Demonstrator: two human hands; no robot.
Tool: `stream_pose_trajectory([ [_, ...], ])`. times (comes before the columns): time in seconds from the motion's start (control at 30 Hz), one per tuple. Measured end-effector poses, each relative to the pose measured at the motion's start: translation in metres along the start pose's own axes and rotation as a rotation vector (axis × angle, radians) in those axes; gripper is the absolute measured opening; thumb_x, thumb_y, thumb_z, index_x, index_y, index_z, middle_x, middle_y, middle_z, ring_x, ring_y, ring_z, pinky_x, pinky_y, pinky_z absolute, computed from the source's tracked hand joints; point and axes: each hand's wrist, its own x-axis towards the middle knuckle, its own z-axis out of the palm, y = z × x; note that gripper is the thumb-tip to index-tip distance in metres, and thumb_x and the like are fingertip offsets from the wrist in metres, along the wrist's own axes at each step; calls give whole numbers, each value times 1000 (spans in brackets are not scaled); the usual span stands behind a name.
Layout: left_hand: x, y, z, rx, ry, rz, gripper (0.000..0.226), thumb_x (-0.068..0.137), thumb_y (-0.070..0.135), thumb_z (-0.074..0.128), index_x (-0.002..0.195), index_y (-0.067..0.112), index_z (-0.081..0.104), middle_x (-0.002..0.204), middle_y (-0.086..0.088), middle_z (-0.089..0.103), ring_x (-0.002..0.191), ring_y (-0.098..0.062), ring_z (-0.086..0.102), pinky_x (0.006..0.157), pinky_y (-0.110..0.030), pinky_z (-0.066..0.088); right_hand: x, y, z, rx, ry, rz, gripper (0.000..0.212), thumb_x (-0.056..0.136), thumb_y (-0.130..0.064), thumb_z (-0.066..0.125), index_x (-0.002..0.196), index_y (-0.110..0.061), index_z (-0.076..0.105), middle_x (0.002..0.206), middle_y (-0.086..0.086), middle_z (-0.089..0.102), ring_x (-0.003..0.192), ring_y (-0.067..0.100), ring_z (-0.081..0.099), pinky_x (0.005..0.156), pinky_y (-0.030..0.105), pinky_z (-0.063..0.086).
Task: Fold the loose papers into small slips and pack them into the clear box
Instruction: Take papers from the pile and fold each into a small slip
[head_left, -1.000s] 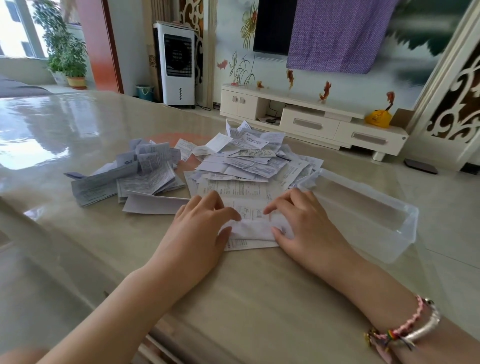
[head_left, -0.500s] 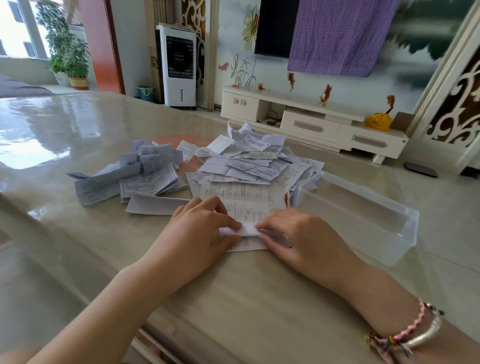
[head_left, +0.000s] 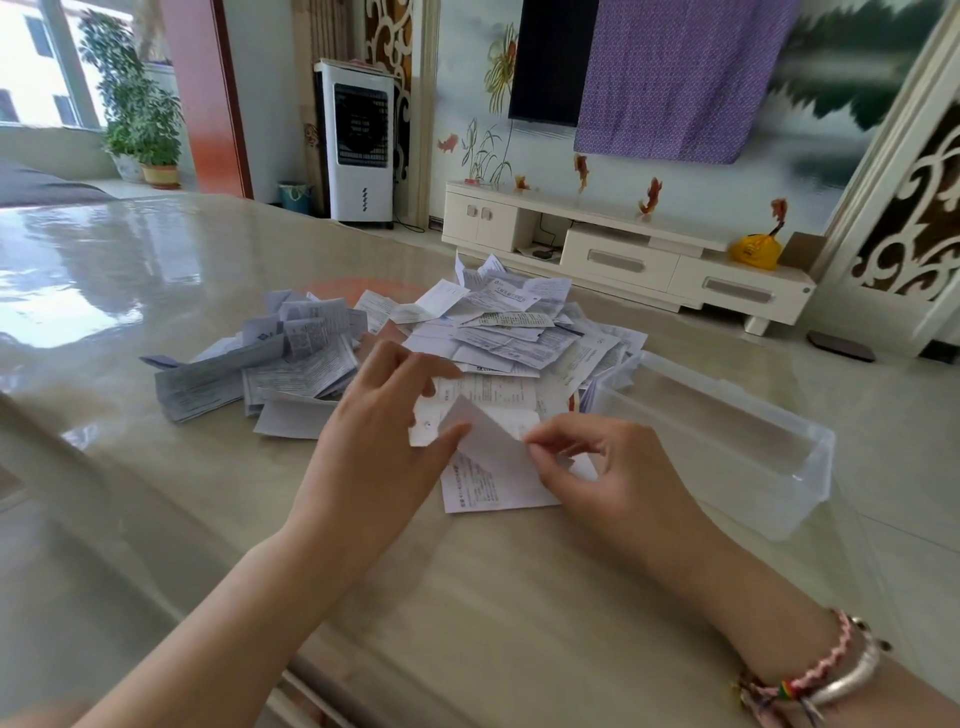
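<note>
Now the white printed sheet (head_left: 488, 467) at the centre of the frame has come up off the glossy beige table (head_left: 467, 623): half a second ago both hands were pressed low over a narrow fold, and here the paper stands open in a peaked flap. The left hand (head_left: 384, 441) has lifted, its thumb against the flap's left edge and its fingers spread loosely above the sheet. The right hand (head_left: 608, 467) pinches the flap's right edge between thumb and forefinger, the other fingers curled.

This reads less like a finished slip than a fold being reopened or re-set, so this paper is probably some creases away from packing.

The clear plastic rectangular box (head_left: 727, 441) sits at the right of the frame, just beside the right hand, and looks empty. The heap of loose white papers (head_left: 519, 327) lies above centre, touching the box's far-left corner; a pile of folded greyish leaflets (head_left: 260, 364) sits to the left. By that, the task seems barely begun.
</note>
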Motion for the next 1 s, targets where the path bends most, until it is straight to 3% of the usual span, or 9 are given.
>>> stream_pose_trajectory([
  [0.1, -4, 6, 2, -67, -34, -11, 40, 75, 17, 78, 105, 28, 55, 95, 17, 53, 78, -7, 56, 63, -33, 52, 3, 2, -1, 118, -3, 60, 17, 89, -12, 64, 87, -25, 75, 81, -15, 71, 78, 7, 65, 77, 26, 52],
  [0.27, -10, 12, 11, -180, -209, -54, 49, 84, 43, 65, 129, 39, 49, 110, 25, 61, 97, 2, 59, 77, -25, 53, 4, 1, 1, 162, -16, -10, 15, 88, -17, 66, 89, -30, 74, 81, -16, 66, 80, 7, 61, 75, 17, 44],
  [0.37, -9, 18, 10, -149, -255, -39, 17, 88, 34, 64, 104, 36, 69, 92, 25, 68, 80, 13, 58, 71, -12, 43, 4, 1, 2, 146, -3, -45, 14, 86, -21, 67, 88, -33, 73, 81, -16, 59, 79, 8, 58, 74, 11, 39],
  [0.5, -8, 21, 11, -247, -248, -96, 10, 88, 22, 67, 89, 28, 76, 81, 20, 71, 74, 6, 63, 67, -9, 41, 3, -2, 3, 95, 24, -65, 5, 83, -29, 66, 87, -31, 67, 82, -14, 59, 81, 7, 56, 73, 9, 37],
  [0.57, -6, 18, 12, -307, -240, -155, 8, 86, 19, 70, 85, 23, 77, 78, 13, 73, 74, 0, 66, 71, -15, 47, 3, 0, 3, 68, 48, -41, 13, 84, -33, 69, 95, -29, 62, 86, -13, 59, 86, 8, 55, 73, 10, 38],
  [0.63, -4, 14, 14, -408, -263, -228, 5, 83, 23, 73, 80, 21, 76, 77, 3, 73, 75, -15, 69, 75, -34, 54, 3, 4, 2, 62, 39, 13, 19, 85, -37, 67, 99, -28, 59, 91, -12, 57, 91, 9, 54, 75, 10, 38],
  [0.7, -3, 13, 14, -505, -289, -276, 12, 78, 30, 68, 80, 20, 75, 79, -9, 72, 74, -27, 65, 79, -48, 51, 4, 8, 1, 27, 3, 37, 19, 86, -48, 59, 90, -29, 59, 89, -13, 55, 90, 10, 52, 76, 9, 35],
  [0.8, -2, 14, 12, -642, -346, -361, 14, 78, 27, 69, 80, 15, 74, 84, -19, 70, 74, -18, 58, 79, -53, 50, 3, 12, 1, 23, -33, 11, 33, 88, -55, 46, 76, -26, 56, 80, -10, 54, 85, 11, 47, 77, 12, 33],
  [1.0, -4, 18, 9, -758, -378, -437, 12, 87, 6, 64, 78, 10, 71, 73, 3, 70, 67, -3, 61, 63, -16, 48, 4, 7, 7, -37, 23, -88, 35, 92, -45, 44, 72, -16, 50, 70, -12, 47, 78, 11, 41, 70, 15, 32],
])
